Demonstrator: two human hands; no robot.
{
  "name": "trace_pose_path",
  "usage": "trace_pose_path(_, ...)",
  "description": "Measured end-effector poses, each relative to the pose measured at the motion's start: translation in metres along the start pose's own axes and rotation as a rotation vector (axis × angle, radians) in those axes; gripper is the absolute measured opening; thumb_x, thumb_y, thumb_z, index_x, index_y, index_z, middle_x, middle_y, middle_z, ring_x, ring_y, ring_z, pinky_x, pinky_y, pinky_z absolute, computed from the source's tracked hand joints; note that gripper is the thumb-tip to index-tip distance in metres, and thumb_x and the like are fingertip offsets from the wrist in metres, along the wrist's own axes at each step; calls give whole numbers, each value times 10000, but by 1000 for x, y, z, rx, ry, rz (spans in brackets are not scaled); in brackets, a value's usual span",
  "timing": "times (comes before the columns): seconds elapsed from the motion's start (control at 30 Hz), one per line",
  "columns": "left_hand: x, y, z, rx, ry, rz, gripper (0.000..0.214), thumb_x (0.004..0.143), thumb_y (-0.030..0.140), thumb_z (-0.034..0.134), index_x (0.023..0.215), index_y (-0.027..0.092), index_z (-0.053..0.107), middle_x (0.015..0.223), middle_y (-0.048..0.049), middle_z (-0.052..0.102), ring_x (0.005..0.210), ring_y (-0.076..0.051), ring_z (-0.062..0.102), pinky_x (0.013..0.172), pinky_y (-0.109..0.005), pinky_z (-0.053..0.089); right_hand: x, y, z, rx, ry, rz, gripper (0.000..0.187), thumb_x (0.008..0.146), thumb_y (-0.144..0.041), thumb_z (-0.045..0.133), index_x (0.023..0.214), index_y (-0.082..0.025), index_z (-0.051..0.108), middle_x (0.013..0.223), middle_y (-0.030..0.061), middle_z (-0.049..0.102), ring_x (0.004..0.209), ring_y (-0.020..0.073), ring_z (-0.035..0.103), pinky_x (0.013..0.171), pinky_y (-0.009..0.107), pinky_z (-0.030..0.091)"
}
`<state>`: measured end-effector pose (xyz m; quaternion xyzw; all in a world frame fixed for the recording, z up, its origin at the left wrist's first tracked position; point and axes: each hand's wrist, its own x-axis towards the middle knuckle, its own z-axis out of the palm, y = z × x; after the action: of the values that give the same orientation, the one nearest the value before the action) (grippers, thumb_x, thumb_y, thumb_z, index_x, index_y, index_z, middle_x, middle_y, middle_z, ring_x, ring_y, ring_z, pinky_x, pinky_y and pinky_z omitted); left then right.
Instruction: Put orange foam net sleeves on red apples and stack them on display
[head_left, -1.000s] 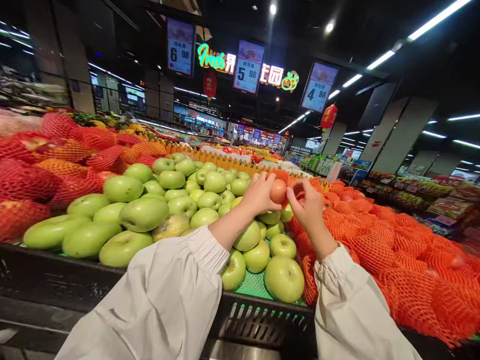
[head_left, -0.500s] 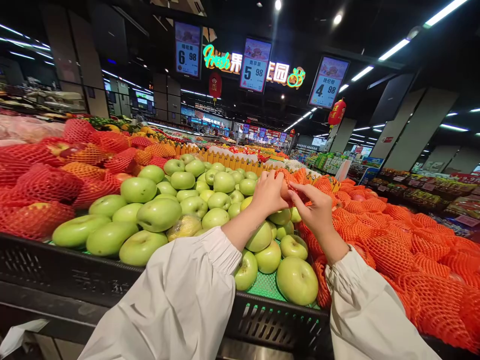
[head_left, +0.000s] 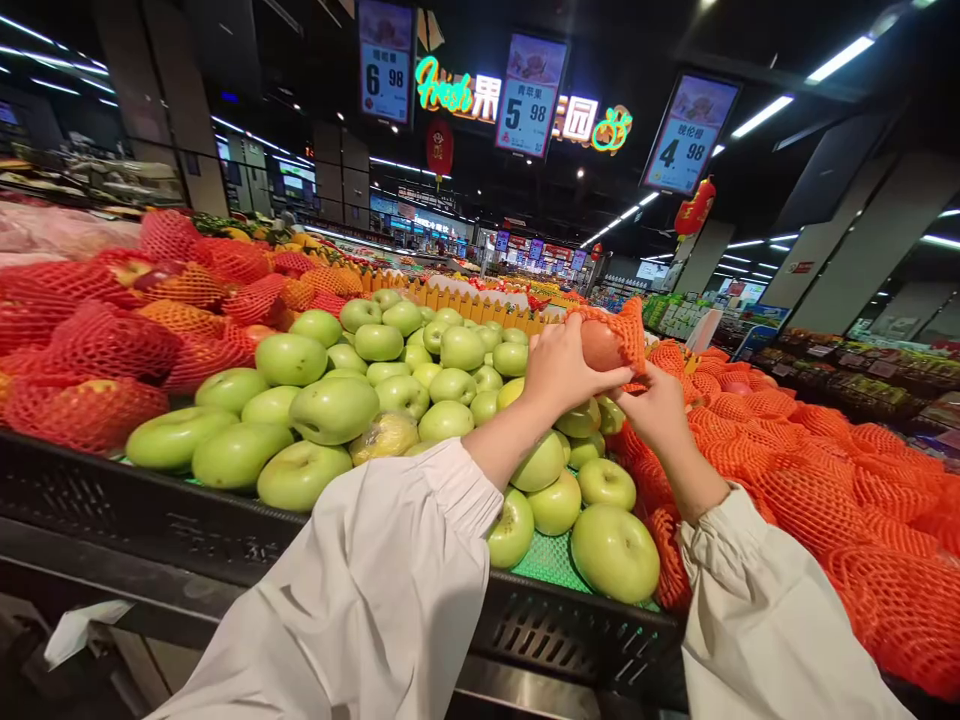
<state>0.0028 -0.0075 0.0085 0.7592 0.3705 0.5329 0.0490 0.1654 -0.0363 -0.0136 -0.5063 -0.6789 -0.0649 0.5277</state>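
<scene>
**L hand [head_left: 559,365] round the fruit [head_left: 600,345], R hand [head_left: 661,405] at its net [head_left: 631,330]**

We've got 1 reddish fruit, part-covered by the orange net, held up in the air abv the R edge of the green apples [head_left: 335,408]. L hand is half-curled: fingers round the back/L side, thumb along the bottom front. Prob. b/c smth round & smooth needs a steady cradle. R hand is nearly closed, thumb + fingers pinching the net's lower R edge; tips partly hidden, so we can't tell how firm. Looks to us like L takes the weight so R can work the mesh.

Net covers the top & R side, w/ a loose end sticking up; bare skin shows in front. Holding it up prob. keeps it clear of the pile.

Below: black crate [head_left: 574,630] w/ green mat [head_left: 550,560], prob. there as padding vs. bruising. Orange-netted fruit [head_left: 810,490] heaped on the R, red-netted fruit [head_left: 94,345] on the L; we'd guess nets stop knocks. Apples sit bare, stacked higher twd the back, prob. for display.
</scene>
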Motion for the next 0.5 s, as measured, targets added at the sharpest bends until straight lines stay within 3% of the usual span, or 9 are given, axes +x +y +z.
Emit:
trace_pose_path(0.23, 2, 0, -2, -52, -129, -138, 773, 662, 733, 764, 1154, 177, 547, 1195, -168, 698, 1126, -351, 655, 954, -432, 500, 0, 7, -5, -20, 18, -10, 201, 723, -387, 675, 746, -188, 669, 678, 18, 682, 648, 199, 603, 642, 323, 458)
trace_pose_path(0.37, 1, 0, -2, -28, -192, -111, 795, 668, 676, 793, 1201, 144, 536, 1246, -184, 682, 1161, -352, 645, 975, -423, 496, 2, 9, -7, -39, 31, -6, 141, 686, -316, 639, 713, -180, 659, 655, 10, 670, 634, 179, 595, 629, 301, 442)
trace_pose_path(0.5, -1, 2, -2, 0, -142, -66, 751, 680, 662, 797, 1167, 141, 564, 1190, -168, 702, 1137, -356, 655, 983, -434, 489, 5, 9, -10, -112, 24, 4, 149, 696, -317, 638, 677, -169, 649, 627, 14, 648, 625, 176, 582, 621, 297, 427)
